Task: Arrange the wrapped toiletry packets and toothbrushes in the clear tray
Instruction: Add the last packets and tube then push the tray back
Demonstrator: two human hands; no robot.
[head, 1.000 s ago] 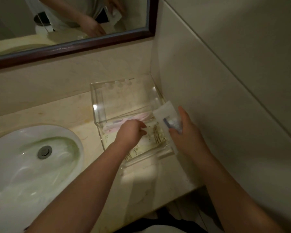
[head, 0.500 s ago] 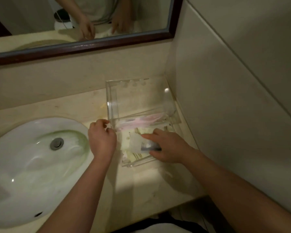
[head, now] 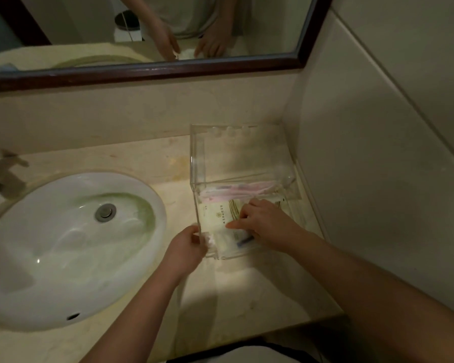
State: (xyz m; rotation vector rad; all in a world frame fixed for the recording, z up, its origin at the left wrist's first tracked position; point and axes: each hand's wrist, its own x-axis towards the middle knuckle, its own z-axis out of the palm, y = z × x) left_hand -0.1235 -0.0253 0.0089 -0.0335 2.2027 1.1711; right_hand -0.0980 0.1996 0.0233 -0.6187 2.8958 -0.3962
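left hand [head: 185, 251]: fingers gripping clear tray [head: 197, 153] at front-left corner | right hand [head: 266, 222]: fingers straight, pressing wrapped packet [head: 227, 242] down inside

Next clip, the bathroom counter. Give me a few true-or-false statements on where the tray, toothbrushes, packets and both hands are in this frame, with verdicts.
1. The clear tray stands on the counter to the right of the sink. True.
2. The pink toothbrushes lie on the counter outside the tray. False: they lie inside it, across its width, behind the packets.
3. The right hand rests with fairly straight fingers on a see-through packet in the front part of the tray. True.
4. The left hand reaches into the sink. False: it grips the tray at its front left corner.
5. The tray holds nothing but toothbrushes. False: a cream printed packet also lies in it.
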